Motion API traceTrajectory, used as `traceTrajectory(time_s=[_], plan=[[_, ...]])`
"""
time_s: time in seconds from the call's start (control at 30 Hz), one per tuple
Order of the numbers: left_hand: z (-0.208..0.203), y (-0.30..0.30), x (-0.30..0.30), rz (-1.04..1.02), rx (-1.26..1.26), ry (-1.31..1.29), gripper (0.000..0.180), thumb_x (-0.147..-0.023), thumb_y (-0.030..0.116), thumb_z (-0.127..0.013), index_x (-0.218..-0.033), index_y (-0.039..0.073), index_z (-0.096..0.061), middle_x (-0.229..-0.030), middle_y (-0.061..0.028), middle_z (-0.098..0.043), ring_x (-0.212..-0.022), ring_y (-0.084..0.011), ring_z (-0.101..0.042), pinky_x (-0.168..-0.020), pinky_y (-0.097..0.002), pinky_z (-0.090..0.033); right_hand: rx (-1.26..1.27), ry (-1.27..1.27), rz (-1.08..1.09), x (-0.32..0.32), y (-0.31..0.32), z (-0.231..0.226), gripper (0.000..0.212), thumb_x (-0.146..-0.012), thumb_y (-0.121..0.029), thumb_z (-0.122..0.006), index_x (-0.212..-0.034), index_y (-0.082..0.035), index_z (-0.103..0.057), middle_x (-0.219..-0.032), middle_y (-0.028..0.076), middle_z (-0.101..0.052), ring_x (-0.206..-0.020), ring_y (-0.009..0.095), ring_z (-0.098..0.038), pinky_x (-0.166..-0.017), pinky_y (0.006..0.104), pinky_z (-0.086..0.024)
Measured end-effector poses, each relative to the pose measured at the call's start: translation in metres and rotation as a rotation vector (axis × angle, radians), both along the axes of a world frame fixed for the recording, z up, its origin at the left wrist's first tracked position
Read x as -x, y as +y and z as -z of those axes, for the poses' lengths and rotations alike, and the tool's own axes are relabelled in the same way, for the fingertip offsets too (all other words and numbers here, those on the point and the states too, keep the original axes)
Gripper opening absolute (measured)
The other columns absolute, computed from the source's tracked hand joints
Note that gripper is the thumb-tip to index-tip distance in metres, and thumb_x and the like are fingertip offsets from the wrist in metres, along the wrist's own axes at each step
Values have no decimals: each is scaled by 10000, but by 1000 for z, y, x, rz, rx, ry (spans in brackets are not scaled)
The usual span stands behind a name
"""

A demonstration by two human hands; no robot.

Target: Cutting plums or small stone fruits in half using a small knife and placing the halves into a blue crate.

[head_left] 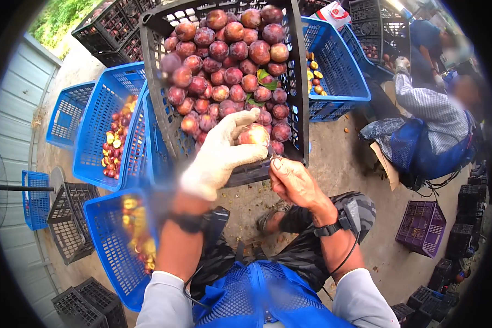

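My left hand (218, 153), in a white knit glove, is closed around a red and yellow plum (253, 135). It sits over the near part of a black plastic crate (299, 82) heaped with dark red plums (218, 50). My bare right hand (296, 185) is closed in a pinch just below and right of the held plum. A small dark piece shows at its fingertips, close to the plum; its kind cannot be made out. Green leaves (268, 80) lie among the plums on the right side of the crate.
Blue crates (83, 158) with cut fruit stand to the left, one blue crate (99, 232) beside my left forearm. Another blue crate (339, 99) with yellowish pieces adjoins the black crate's right side. A co-worker (440, 128) sits at right, near a purple crate (421, 227).
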State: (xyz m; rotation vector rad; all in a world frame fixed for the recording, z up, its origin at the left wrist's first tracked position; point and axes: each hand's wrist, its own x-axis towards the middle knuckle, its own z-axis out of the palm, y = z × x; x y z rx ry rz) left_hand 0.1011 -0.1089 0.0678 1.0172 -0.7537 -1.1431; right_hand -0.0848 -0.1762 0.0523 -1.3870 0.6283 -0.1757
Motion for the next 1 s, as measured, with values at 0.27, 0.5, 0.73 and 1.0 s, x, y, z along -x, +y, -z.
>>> traceTrajectory(time_s=[0.27,0.5,0.73,1.0], plan=[[9,1,8,26,58,147,581,-744,-9,-699,-1284,1,-485,-1146,-125,-589,-961,-178,-596,-865,-313,-486,327,-142,65,-4,6,17,374,-991,-334,-448,-775,-33,-501,-572,18,-464,-495,110,-417,-473,288,-356],[-16,21,-8,239,-125,-381,616,-666,6,-772,-1237,-5,-542,-1196,-80,-580,-1089,-147,-536,-965,-302,-424,555,127,-100,11,-4,-20,363,-958,-320,-524,-793,3,-539,-604,65,-468,-562,146,-390,-534,339,-381],[-7,14,4,-74,-59,-64,618,-672,-7,-769,-1229,7,-502,-1255,-81,-529,-1121,-163,-521,-959,-302,-435,77,-195,657,25,-37,-34,327,-938,-345,-570,-712,-150,-438,-528,-97,-363,-376,-30,-323,-311,165,-218],[14,0,27,-380,9,-990,629,-716,120,-767,-1264,3,-482,-1186,-177,-581,-1078,-257,-592,-906,-338,-483,141,-187,478,-41,-4,-2,414,-851,-306,-683,-1113,4,-596,-955,65,-654,-866,103,-574,-777,270,-478]])
